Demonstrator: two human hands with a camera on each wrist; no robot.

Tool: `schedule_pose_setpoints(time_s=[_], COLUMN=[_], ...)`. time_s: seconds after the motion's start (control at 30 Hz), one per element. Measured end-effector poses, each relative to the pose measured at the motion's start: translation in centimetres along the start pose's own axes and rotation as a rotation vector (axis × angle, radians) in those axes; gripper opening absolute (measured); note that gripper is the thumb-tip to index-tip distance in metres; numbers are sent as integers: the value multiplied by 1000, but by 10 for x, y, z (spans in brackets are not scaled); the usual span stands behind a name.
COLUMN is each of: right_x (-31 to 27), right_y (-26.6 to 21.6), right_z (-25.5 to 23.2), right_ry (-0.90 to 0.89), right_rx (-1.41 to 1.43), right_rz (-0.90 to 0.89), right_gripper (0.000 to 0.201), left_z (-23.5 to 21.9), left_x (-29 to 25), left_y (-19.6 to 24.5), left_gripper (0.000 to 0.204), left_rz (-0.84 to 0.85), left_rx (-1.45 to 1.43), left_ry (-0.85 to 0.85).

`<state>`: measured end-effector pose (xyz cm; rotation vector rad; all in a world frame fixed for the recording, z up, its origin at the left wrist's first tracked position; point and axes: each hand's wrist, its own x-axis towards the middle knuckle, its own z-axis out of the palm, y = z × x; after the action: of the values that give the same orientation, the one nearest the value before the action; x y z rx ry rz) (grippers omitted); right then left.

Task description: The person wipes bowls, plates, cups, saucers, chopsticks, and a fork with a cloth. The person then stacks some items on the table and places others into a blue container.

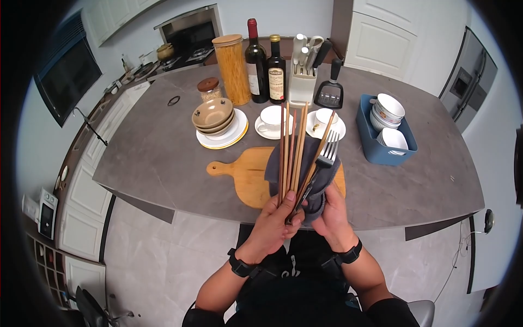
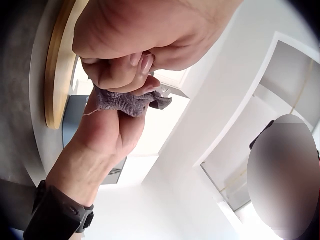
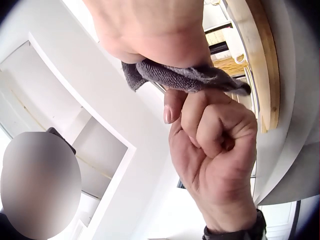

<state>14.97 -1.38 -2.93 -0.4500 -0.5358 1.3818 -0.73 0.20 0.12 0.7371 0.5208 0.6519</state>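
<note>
In the head view my left hand grips a bundle of several wooden chopsticks together with a fork, all pointing up and away from me. The fork has silver tines and a dark handle. My right hand holds a dark grey cloth, which spreads behind the chopsticks and fork. Both wrist views show the cloth between the two hands, with the left hand's fingers tightly curled. Under the hands and cloth lies a wooden cutting board, partly covered in this view.
Stacked bowls on plates stand left of two white cups on saucers. Behind are a pasta jar, two bottles, a knife block and a black scoop-like utensil. A blue bin with bowls sits right.
</note>
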Motion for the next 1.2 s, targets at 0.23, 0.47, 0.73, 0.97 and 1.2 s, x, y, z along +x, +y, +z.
schedule_pose_setpoints(time_s=[0.23,0.47,0.73,0.97,1.2], right_x=[2,-5,-5,-15,-15], right_y=[-15,-15,-12,-24,-28], right_z=[9,-5,11,19,6], right_ry=[-64,-119,29,49,-42], right_rx=[-244,-34,-217,-121,-319], right_rz=[77,140,104,142,98], right_gripper=[36,35,31,36,25], left_z=[-8,-17,-22,-6,-2], left_x=[-2,-3,4,-4,-5], left_y=[2,-7,-27,-13,-15], left_gripper=[36,40,43,54,54], left_rz=[-144,-289,-351,-379,-356], left_rx=[45,-160,-332,-237,-133], left_ry=[-33,-383,-406,-313,-318])
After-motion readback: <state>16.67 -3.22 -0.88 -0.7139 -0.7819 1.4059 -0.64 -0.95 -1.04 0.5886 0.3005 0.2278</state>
